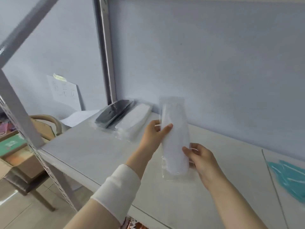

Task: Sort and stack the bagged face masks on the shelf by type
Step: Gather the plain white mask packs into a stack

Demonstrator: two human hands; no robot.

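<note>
A person holds a white mask in a clear bag [175,139] up in the air, over the grey shelf [92,151]. Both hands hold it. The left hand [153,134] pinches the bag's left edge near the top, with the thumb on the front. The right hand [201,159] grips the right edge near the bottom, with its fingers curled round it. The bag stands almost upright, and its top tips a little to the left. It does not touch the shelf.

At the back left of the shelf lie two piles, side by side and touching. One is a pile of black masks [113,112], next to the metal post [105,47]. The other is a pile of white masks [135,119], just to its right and near the left hand. Both piles are in clear bags. At the far right edge of the shelf lie some blue-green masks [290,176], well apart from the piles.

The left arm wears a white sleeve [118,187]. A paper note [66,91] is taped on the wall to the left, and its writing is too blurry to read. Below it, beside the shelf, are a wooden chair [47,123] and some cardboard boxes [24,161].
</note>
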